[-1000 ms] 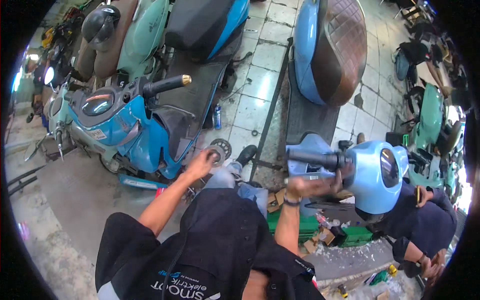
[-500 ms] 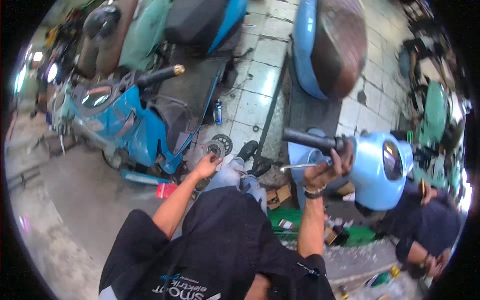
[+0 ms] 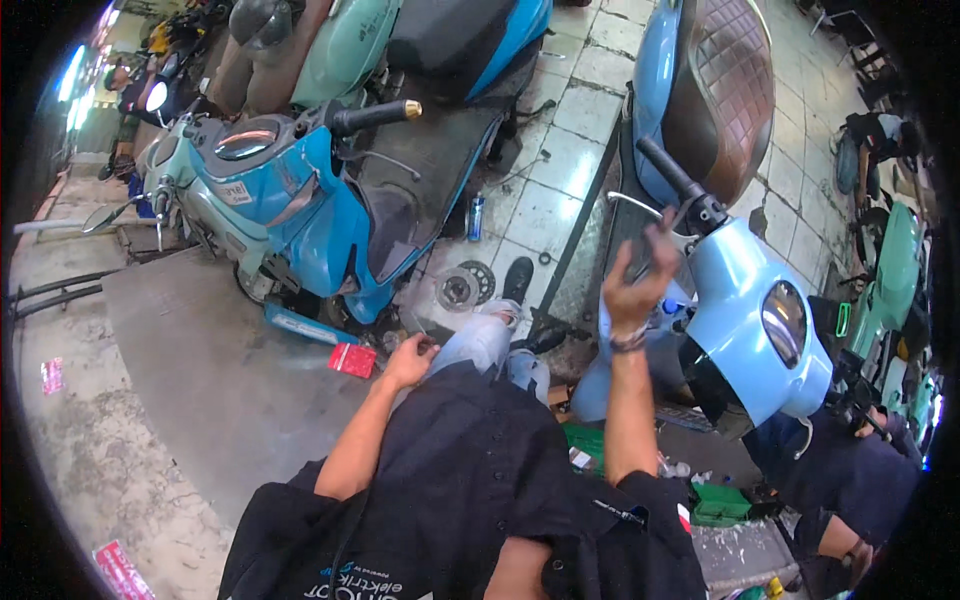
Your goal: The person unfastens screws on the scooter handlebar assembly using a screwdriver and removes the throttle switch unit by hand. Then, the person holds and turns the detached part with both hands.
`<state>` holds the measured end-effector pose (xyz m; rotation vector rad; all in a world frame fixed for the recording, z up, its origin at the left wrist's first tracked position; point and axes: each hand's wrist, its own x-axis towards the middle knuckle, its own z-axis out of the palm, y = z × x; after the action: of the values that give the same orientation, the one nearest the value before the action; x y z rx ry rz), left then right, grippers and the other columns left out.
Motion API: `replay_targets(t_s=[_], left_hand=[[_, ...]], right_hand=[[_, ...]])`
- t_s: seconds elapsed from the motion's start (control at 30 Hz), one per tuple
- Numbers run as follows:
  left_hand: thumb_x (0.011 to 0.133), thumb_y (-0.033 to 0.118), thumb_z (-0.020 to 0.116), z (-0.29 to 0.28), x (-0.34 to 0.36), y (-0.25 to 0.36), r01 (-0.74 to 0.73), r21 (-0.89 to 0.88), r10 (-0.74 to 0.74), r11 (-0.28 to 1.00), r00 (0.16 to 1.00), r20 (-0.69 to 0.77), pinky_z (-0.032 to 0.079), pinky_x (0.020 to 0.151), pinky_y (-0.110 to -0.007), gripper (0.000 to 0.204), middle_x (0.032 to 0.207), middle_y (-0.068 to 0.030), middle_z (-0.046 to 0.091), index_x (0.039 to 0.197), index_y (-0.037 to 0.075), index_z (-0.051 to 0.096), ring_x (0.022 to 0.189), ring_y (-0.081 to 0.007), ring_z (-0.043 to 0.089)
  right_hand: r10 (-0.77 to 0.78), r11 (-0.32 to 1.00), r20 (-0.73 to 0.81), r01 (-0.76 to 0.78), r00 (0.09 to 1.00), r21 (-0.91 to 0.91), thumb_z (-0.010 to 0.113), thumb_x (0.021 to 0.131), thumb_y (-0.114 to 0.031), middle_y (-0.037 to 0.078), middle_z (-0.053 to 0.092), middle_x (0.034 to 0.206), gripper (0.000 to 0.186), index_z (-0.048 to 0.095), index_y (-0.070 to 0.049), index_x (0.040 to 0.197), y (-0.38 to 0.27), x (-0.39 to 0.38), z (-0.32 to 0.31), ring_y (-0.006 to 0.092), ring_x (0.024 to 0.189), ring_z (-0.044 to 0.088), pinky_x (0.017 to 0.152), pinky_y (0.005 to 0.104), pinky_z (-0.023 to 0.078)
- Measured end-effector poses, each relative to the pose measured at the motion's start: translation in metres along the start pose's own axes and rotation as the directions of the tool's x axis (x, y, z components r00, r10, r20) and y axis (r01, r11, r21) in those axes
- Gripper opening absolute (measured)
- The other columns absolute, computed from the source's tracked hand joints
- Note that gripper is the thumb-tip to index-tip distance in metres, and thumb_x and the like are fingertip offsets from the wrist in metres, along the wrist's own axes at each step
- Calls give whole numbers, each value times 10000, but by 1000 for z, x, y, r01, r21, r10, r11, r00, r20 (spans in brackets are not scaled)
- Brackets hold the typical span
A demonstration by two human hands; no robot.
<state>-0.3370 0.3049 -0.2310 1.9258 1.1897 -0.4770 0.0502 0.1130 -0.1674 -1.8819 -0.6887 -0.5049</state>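
My right hand (image 3: 638,290) is raised beside the handlebar of a light blue scooter (image 3: 750,290), thumb and fingers apart. Its fingertips are near the base of the silver brake lever (image 3: 636,204); whether they touch is unclear. The black handlebar grip (image 3: 670,168) points up and left above the hand. My left hand (image 3: 408,362) hangs low by my jeans-clad leg (image 3: 462,350), fingers loosely bent and nothing visible in them. Just beyond it, a red packet (image 3: 352,360) lies near the blue scooter on the left.
A worn blue scooter (image 3: 270,200) stands at the left. On the floor ahead are a metal disc (image 3: 458,288) and a blue can (image 3: 475,218). Green containers (image 3: 720,503) sit at the lower right. Another person (image 3: 850,480) bends beside the light blue scooter.
My right hand's fingers have spread and come off the grip and lever. The handlebar has turned, its grip now pointing more upward. My left hand has drawn back from beside the metal disc.
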Motion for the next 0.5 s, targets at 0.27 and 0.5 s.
replay_targets(t_s=[0.27, 0.5], left_hand=[[924, 266, 716, -26, 100, 114, -192, 63, 178, 979, 967, 180, 536, 926, -395, 425, 1111, -185, 737, 1234, -18, 657, 1063, -298, 703], [880, 271, 798, 42, 267, 166, -505, 246, 182, 827, 656, 732, 530, 912, -369, 455, 1138, -171, 719, 1196, -27, 663, 1026, -238, 695]], right_hand=[[768, 586, 571, -680, 291, -441, 703, 880, -277, 226, 724, 1061, 351, 719, -70, 1163, -5, -206, -26, 415, 1060, 666, 971, 469, 488], [999, -2, 32, -947, -13, -320, 580, 955, -336, 249, 712, 1028, 327, 752, -69, 1034, 45, -340, -7, 447, 1006, 663, 911, 512, 512]])
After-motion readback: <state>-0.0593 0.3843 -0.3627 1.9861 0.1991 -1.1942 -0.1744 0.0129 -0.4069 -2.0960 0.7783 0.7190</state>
